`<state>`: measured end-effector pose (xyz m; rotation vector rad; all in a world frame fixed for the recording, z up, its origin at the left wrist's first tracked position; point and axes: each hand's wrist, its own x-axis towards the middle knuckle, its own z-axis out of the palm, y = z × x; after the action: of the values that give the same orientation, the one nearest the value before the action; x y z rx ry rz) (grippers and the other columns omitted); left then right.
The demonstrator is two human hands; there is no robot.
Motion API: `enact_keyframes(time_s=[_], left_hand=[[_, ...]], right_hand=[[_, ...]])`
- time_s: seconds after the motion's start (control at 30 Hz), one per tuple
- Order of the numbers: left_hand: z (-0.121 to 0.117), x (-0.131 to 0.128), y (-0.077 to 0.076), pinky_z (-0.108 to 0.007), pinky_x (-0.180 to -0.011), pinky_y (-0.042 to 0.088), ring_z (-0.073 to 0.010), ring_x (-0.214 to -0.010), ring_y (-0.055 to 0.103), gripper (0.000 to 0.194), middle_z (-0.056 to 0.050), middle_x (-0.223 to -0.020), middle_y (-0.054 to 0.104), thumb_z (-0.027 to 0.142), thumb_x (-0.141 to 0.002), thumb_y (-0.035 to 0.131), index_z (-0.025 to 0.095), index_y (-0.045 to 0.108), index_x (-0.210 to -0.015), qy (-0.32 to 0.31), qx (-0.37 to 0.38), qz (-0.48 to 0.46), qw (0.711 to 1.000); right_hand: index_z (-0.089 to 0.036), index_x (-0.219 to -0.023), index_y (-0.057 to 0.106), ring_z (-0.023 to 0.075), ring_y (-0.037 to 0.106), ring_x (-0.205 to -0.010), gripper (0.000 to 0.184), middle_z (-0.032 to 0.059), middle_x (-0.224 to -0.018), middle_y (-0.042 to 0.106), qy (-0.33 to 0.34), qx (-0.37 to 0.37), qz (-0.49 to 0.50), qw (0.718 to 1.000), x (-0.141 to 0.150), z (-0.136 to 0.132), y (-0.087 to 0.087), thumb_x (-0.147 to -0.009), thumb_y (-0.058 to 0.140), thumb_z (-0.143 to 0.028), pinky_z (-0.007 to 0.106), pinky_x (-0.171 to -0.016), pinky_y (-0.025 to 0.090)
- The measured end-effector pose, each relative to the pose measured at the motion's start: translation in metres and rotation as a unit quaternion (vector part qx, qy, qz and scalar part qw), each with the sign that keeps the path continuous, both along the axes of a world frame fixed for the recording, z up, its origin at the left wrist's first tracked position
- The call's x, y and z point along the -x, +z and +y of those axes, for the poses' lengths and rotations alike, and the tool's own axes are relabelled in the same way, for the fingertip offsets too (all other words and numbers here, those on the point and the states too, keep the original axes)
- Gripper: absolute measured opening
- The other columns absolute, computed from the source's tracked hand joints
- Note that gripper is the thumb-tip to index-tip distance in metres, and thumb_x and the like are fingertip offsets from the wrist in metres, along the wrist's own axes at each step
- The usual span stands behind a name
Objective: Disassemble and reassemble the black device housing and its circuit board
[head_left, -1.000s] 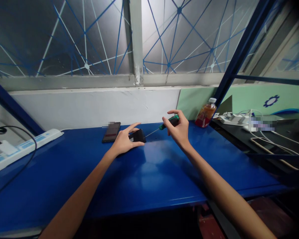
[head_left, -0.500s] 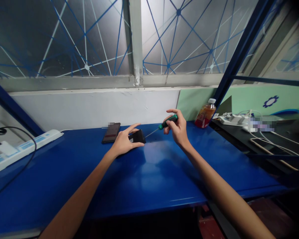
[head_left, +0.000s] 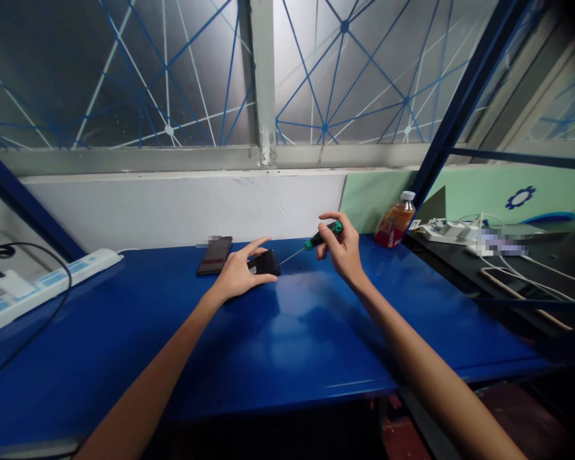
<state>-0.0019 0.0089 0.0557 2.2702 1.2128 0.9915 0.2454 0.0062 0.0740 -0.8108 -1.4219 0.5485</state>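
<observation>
My left hand (head_left: 239, 273) is closed around a small black box-like device (head_left: 267, 261) on the blue table, thumb along its near side and fingers over its far side. In my right hand (head_left: 344, 248) is a screwdriver (head_left: 316, 240) with a green and black handle, gripped between thumb and fingers. Its thin metal shaft slants down to the left, and the tip meets or almost meets the device's right end; exact contact is too small to tell. Just left of the device lies a dark smartphone (head_left: 214, 255). Several tiny dark specks, perhaps screws, lie right of the device.
The blue table (head_left: 287, 358) runs up to a white wall panel. A white power strip (head_left: 52, 291) with a black cable lies at the left. A drink bottle (head_left: 395, 219) stands at the back right, beside a blue metal post. Chargers and white cables (head_left: 512, 271) cover the black surface beyond.
My right thumb and fingers have shifted on the screwdriver's handle, and the handle looks turned a little. The left hand and the device have stayed in place.
</observation>
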Motion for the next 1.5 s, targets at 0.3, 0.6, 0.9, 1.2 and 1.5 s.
enact_keyframes(time_s=[0.3, 0.6, 0.9, 1.2, 1.5], left_hand=[[0.0003, -0.0001, 0.0010, -0.042, -0.097, 0.048, -0.0259, -0.111, 0.062, 0.083, -0.007, -0.119, 0.067, 0.043, -0.066, 0.080, 0.029, 0.044, -0.140, -0.002, -0.001, -0.001, 1.000], [-0.0007, -0.0009, 0.0024, -0.043, -0.097, 0.047, -0.0262, -0.112, 0.061, 0.080, -0.006, -0.119, 0.067, 0.043, -0.068, 0.078, 0.030, 0.044, -0.139, -0.007, -0.007, 0.005, 1.000], [-0.0028, -0.0020, 0.0041, -0.044, -0.097, 0.047, -0.0265, -0.111, 0.061, 0.080, -0.007, -0.119, 0.067, 0.041, -0.067, 0.078, 0.029, 0.045, -0.139, -0.005, -0.002, 0.004, 1.000], [-0.0026, -0.0017, 0.0037, -0.045, -0.098, 0.047, -0.0266, -0.112, 0.061, 0.079, -0.006, -0.120, 0.067, 0.042, -0.068, 0.078, 0.030, 0.045, -0.139, -0.009, -0.002, 0.001, 1.000], [-0.0030, -0.0020, 0.0035, -0.045, -0.097, 0.047, -0.0270, -0.112, 0.061, 0.080, -0.007, -0.120, 0.067, 0.042, -0.068, 0.078, 0.029, 0.045, -0.139, -0.008, -0.004, 0.004, 1.000]], right_hand=[[-0.022, -0.111, 0.049, 0.0074, 0.054, -0.040, 0.031, -0.0039, -0.072, 0.060, 0.021, -0.014, 0.019, 1.000, 0.0012, 0.0012, -0.0013, -0.083, 0.059, -0.028, 0.021, -0.041, 0.044], [-0.021, -0.108, 0.053, 0.0087, 0.051, -0.035, 0.032, -0.0081, -0.052, 0.053, -0.069, -0.004, -0.019, 0.997, 0.0026, -0.0017, 0.0001, -0.085, 0.063, -0.041, 0.021, -0.039, 0.041], [-0.023, -0.113, 0.045, 0.0072, 0.053, -0.038, 0.034, -0.0043, -0.074, 0.061, 0.068, 0.004, 0.045, 0.997, -0.0005, 0.0014, 0.0002, -0.082, 0.057, -0.024, 0.021, -0.040, 0.045], [-0.020, -0.099, 0.056, 0.0072, 0.045, -0.030, 0.031, -0.0088, -0.050, 0.050, -0.070, 0.004, -0.003, 0.998, 0.0039, -0.0050, 0.0048, -0.081, 0.068, -0.043, 0.020, -0.032, 0.034], [-0.021, -0.113, 0.047, 0.0082, 0.055, -0.040, 0.032, -0.0043, -0.068, 0.060, 0.016, 0.009, 0.024, 1.000, -0.0003, 0.0037, -0.0025, -0.087, 0.055, -0.038, 0.020, -0.040, 0.043]])
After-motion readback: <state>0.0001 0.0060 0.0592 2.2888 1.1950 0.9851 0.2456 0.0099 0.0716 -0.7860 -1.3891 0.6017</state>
